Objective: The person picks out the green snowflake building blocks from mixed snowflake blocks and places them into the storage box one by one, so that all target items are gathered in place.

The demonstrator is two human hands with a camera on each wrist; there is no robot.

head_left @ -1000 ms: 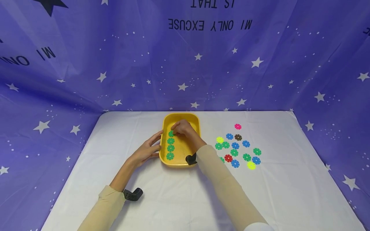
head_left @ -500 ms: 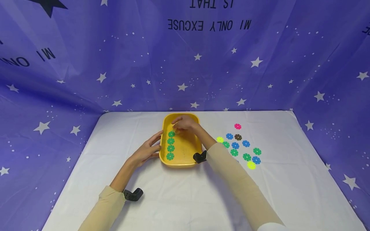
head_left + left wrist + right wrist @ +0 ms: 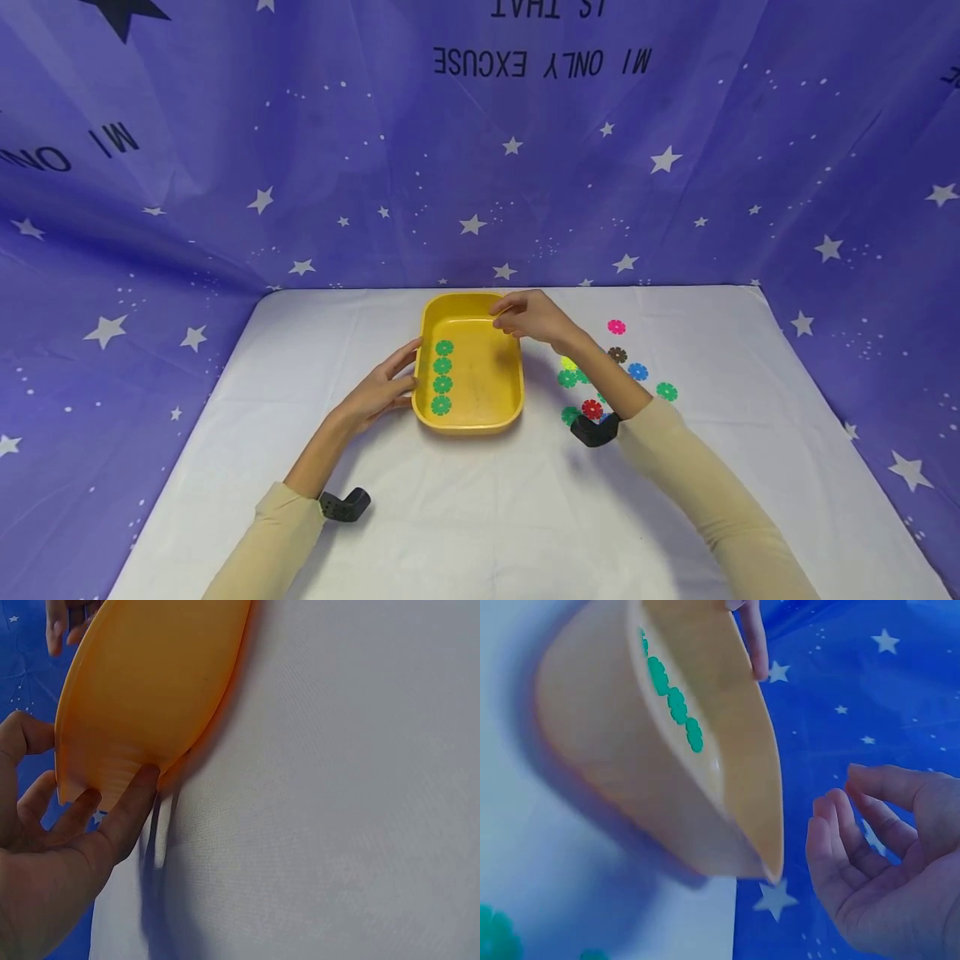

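A yellow tray point(image 3: 480, 396) stands on the white tablecloth, with several green flower-shaped discs point(image 3: 442, 366) lined up along its left side. My left hand point(image 3: 378, 392) rests against the outside of the tray's left wall, fingers spread. In the left wrist view, fingertips point(image 3: 146, 776) touch the tray wall point(image 3: 161, 682). Above the tray's far right rim is my right hand point(image 3: 536, 319), its fingers loosely bent. The right wrist view shows that hand point(image 3: 900, 855) apart from the tray, with nothing visible between thumb and fingers.
Right of the tray lie loose discs: pink point(image 3: 617, 327), brown point(image 3: 617, 355), red point(image 3: 592, 409), blue point(image 3: 638, 372), green point(image 3: 667, 391) and yellow point(image 3: 568, 363). My right forearm hides some. A purple star-patterned curtain point(image 3: 420, 167) hangs behind the table.
My right hand has let go of the farthest green disc, lifted out of the tray and moved right to its far right rim. My left hand stays at the tray's left wall.
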